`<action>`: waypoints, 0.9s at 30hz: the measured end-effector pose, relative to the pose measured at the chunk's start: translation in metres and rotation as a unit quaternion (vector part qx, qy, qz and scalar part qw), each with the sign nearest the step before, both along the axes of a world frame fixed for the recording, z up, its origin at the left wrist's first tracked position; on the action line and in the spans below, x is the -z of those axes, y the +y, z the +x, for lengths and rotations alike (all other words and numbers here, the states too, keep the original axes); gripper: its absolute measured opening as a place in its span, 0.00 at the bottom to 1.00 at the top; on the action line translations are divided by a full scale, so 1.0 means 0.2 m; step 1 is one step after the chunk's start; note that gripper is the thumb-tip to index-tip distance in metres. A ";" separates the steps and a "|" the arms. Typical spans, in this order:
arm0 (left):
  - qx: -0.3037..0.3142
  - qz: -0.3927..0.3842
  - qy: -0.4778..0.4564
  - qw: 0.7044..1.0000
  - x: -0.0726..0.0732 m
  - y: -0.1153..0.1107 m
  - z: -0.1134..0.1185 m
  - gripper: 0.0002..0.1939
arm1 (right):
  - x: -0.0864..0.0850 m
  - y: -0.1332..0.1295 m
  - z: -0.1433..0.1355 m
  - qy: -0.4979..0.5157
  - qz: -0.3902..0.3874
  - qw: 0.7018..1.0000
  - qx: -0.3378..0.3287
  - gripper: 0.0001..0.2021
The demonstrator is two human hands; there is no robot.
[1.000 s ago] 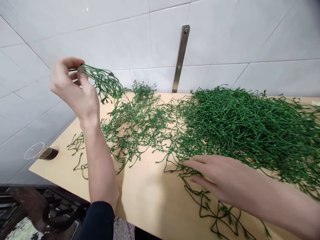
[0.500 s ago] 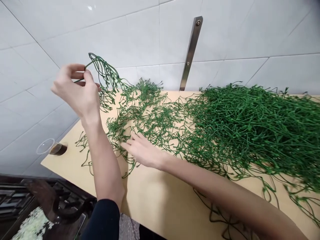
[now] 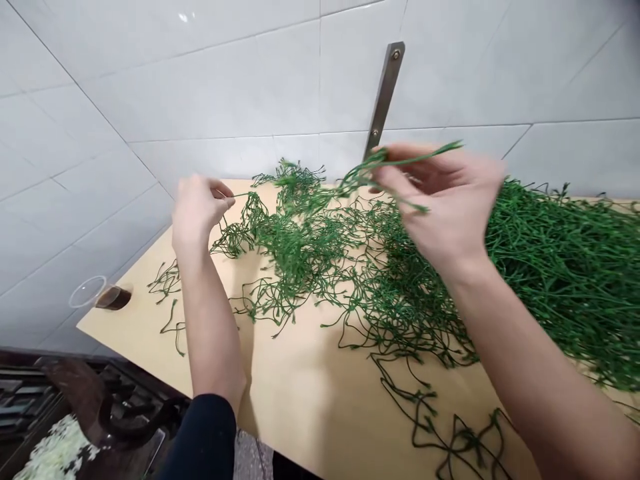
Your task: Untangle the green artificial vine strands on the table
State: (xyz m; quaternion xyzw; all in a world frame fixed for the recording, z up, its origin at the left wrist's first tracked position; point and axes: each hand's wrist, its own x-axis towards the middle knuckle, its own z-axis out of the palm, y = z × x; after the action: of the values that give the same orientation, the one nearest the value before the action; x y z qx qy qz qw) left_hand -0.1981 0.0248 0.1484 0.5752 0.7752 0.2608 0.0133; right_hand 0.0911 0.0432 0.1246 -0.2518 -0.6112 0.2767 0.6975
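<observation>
Green knotted cords (image 3: 565,267) lie in a thick heap on the right of the light wooden table (image 3: 295,393), with looser, tangled ones spread over its middle. My left hand (image 3: 197,210), above the table's left part, pinches a thin green cord whose strands hang down to its right. Raised over the middle, my right hand (image 3: 445,197) is closed on a bunch of green cords; ends stick out across its fingers and the rest trails down left toward the tangle.
A clear plastic cup with dark liquid (image 3: 114,297) lies near the table's left corner. A metal bar (image 3: 384,97) is fixed to the tiled wall behind. Dark carved furniture (image 3: 135,413) with pale pieces (image 3: 63,450) stands at the lower left.
My right hand has risen from the table and moved right, now with cords in its grip. My left hand has moved down and slightly right, still pinching cord. The middle tangle has shifted.
</observation>
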 end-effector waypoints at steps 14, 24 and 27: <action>0.363 -0.259 0.052 0.894 0.03 0.08 0.51 0.41 | -0.04 0.08 0.27 0.082 -0.016 0.994 0.073 0.06; 0.221 0.119 -0.048 0.967 0.03 0.12 0.49 0.17 | -0.07 0.19 0.56 0.121 -0.003 0.970 0.209 0.08; 0.223 0.166 -0.076 0.957 0.01 0.10 0.46 0.14 | -0.05 0.22 0.61 0.093 -0.039 0.969 0.226 0.07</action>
State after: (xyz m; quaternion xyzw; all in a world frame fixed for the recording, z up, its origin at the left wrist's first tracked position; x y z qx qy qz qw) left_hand -0.1055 0.0449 0.1459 0.7064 0.5693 0.4193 0.0339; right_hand 0.2126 0.0876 0.1347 -0.3839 -0.4593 0.1578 0.7853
